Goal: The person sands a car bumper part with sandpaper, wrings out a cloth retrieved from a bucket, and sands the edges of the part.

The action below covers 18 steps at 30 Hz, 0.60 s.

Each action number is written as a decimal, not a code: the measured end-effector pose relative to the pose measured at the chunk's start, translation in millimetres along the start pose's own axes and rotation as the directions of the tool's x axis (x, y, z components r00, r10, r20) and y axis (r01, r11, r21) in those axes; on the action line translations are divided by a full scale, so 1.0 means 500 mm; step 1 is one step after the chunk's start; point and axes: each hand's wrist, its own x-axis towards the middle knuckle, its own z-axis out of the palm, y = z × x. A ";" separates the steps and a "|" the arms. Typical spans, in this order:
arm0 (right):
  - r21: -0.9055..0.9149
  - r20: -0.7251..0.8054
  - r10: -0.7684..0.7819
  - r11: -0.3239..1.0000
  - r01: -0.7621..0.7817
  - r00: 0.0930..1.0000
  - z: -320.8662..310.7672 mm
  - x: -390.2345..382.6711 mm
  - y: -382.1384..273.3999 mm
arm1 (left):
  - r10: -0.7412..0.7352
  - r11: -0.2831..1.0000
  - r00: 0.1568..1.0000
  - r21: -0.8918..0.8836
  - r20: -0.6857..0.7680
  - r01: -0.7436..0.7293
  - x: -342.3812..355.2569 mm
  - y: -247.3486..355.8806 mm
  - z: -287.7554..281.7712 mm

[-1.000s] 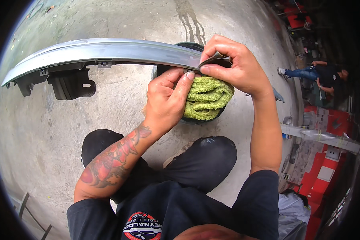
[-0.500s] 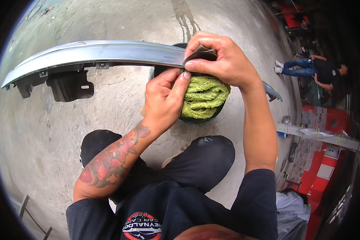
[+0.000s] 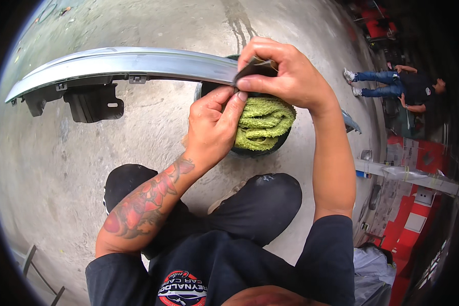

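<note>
A folded dark sheet, by its look sandpaper, is pinched between my two hands. My right hand curls over it from above, fingers bent and thumb pressed on its lower edge. My left hand meets it from below, thumb and fingers closed on its lower left corner. Behind my hands lies the end of a long silver car bumper piece, with black brackets under it. Just below them a folded green towel sits in a dark round bucket; my hands hide part of the bucket.
Grey concrete floor spreads around, with a wet streak at the far side. A blue-grey curved part shows right of my right arm. Another person stands at the far right. A pale beam and red-and-white panels lie along the right.
My hands keep the same pinch on the sandpaper, almost still. The view has shifted slightly, so the bumper piece appears a little higher and further right.
</note>
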 end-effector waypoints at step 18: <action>0.115 0.285 0.204 0.963 -0.245 0.936 0.004 0.070 -0.021 | 0.042 0.992 0.999 0.123 0.001 -0.042 -0.008 -0.003 -0.027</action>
